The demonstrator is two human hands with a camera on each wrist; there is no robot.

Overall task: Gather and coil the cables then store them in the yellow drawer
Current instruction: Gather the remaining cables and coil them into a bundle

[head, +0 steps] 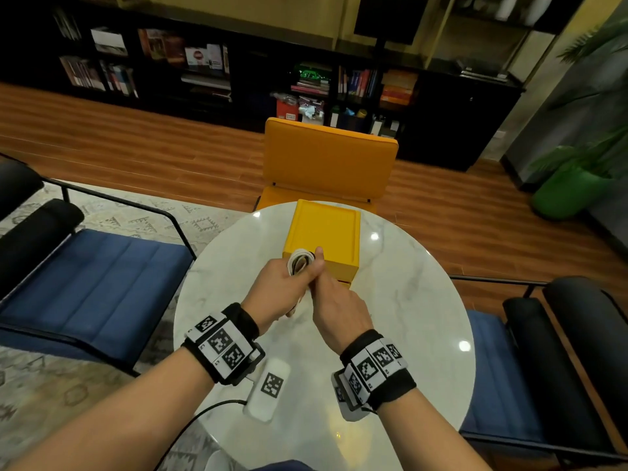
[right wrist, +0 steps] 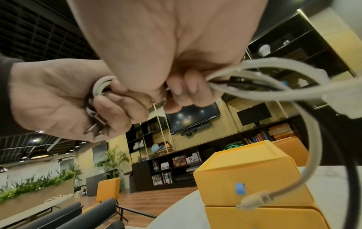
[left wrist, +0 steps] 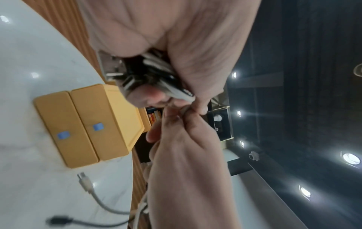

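A bundle of white and black cables (head: 299, 262) is coiled in loops in front of the yellow drawer box (head: 323, 229). My left hand (head: 278, 283) grips the coil (left wrist: 156, 74) in its curled fingers. My right hand (head: 336, 300) meets it from the right, thumb up, and pinches the white cable loops (right wrist: 254, 77). One white cable end with its plug (right wrist: 252, 199) dangles in front of the box (right wrist: 254, 178). A black cable (right wrist: 342, 155) hangs beside it. Both drawers (left wrist: 88, 124) look closed, each with a blue tab.
The round white marble table (head: 407, 300) carries the box at its far side and a white marker-tagged device (head: 268, 389) near me. A yellow chair (head: 326, 161) stands behind the table, with blue chairs at left (head: 102, 283) and right (head: 492, 368).
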